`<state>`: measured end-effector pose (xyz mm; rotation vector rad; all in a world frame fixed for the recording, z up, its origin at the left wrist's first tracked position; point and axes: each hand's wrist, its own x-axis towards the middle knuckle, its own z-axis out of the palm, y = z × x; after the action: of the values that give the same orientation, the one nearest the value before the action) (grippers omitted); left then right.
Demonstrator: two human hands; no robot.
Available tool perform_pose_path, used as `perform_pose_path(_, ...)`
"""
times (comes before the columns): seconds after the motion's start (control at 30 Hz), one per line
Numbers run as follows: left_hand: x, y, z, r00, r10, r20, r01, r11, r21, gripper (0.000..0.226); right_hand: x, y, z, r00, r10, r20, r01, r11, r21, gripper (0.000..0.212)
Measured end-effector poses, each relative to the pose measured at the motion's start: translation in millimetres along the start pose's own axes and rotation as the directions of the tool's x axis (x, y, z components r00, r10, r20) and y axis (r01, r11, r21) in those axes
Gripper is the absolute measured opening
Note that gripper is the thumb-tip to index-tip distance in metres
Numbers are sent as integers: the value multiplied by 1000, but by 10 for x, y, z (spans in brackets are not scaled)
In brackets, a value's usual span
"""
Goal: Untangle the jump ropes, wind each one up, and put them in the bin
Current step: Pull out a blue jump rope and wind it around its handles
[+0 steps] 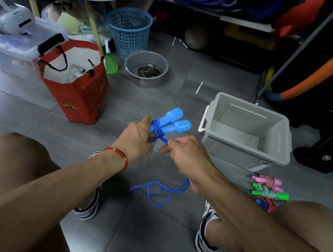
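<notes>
Head view: we see the left hand (136,138) clenched around two blue handles (171,121) held over the floor, while the right hand (187,156) pinches the blue rope (158,188) wound about them; the grey bin (244,155) beside them stands empty.

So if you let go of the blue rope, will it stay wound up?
Probably not. The blue rope looks thin and floppy, with loose loops hanging below the right hand. Only a few turns circle the handles in the left hand, so they'd likely slip.

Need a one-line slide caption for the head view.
Left hand grips blue handles; right hand winds cord; grey bin empty.
</notes>
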<state>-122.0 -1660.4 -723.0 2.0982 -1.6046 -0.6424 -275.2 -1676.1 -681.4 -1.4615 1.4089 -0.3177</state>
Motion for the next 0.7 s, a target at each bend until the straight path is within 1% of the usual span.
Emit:
perform_pose_path(0.1, 65, 11, -14, 1000, 6, -27, -7, 1000, -19, 24, -4, -48, -28, 1000, -11, -23, 11, 1000, 0, 31)
perform_pose_path(0.27, 150, -21, -9, 999, -12, -45, 10, 998, -58, 15, 9, -61, -80, 998, -35, -47, 33, 998, -46, 32)
perform_pose_path(0.33, 119, -18, 11, 999, 9, -47, -11, 998, -54, 20, 12, -76, -98, 997, -56, -44, 51, 993, -108, 32)
perform_pose_path(0.37, 109, -6, 19, 999, 23, -47, -25, 999, -30, 28, 16, -85, -102, 997, -73, -38, 67, 987, -143, 30)
perform_pose_path(0.4, 107, 2, 33, 998, 37, -50, -36, 999, 19, 34, 26, -88, -103, 995, -88, -43, 80, 985, -156, 29)
perform_pose_path(0.43, 101, 15, 51, 996, 62, -59, -57, 994, 90, 34, 30, -90, -105, 994, -84, -63, 75, 989, -130, 28)
perform_pose_path(0.47, 88, 22, 79, 991, 116, -73, -102, 980, 168, 30, 35, -95, -107, 994, -70, -84, 62, 995, -84, 28)
perform_pose_path(0.53, 45, 30, 164, 953, 288, -90, -247, 917, 314, 20, 71, -91, -113, 991, -51, -125, 49, 999, -21, 32)
perform_pose_path(0.57, 19, 36, 213, 927, 357, -112, -287, 872, 396, 21, 89, -88, -121, 988, -42, -150, 44, 999, 7, 35)
perform_pose_path(0.63, -34, 79, 273, 891, 429, -147, -276, 770, 575, 33, 118, -85, -143, 980, -14, -200, 34, 995, 98, 40)
perform_pose_path(0.7, -97, 137, 295, 860, 475, -189, -236, 696, 678, 42, 151, -64, -145, 966, -15, -257, 52, 989, 135, 47)
